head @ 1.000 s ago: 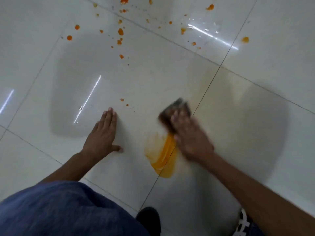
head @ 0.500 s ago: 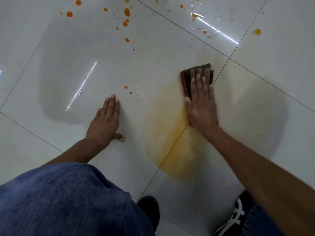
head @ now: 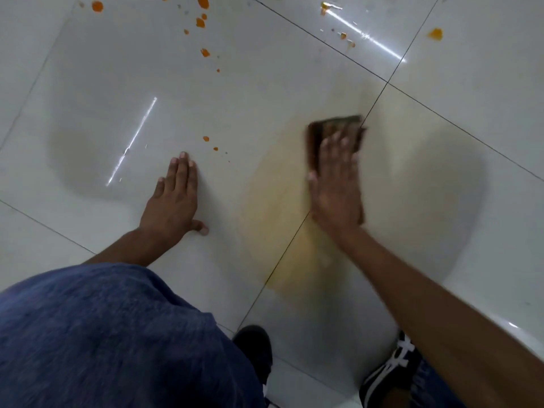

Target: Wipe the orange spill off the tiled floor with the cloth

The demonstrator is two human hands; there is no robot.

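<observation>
Mid-wipe: right hand (head: 335, 187) flat, fingers straight, pressing cloth (head: 332, 126) onto floor (head: 88, 119) by the tile joint, at far end of a pale orange smear (head: 273, 201); left hand (head: 173, 198) spread flat on the tile, holding nothing, well apart from the right; smear thin, not gone; next, I'd say: more passes here, then reach to drops (head: 203, 23) beyond.
</observation>
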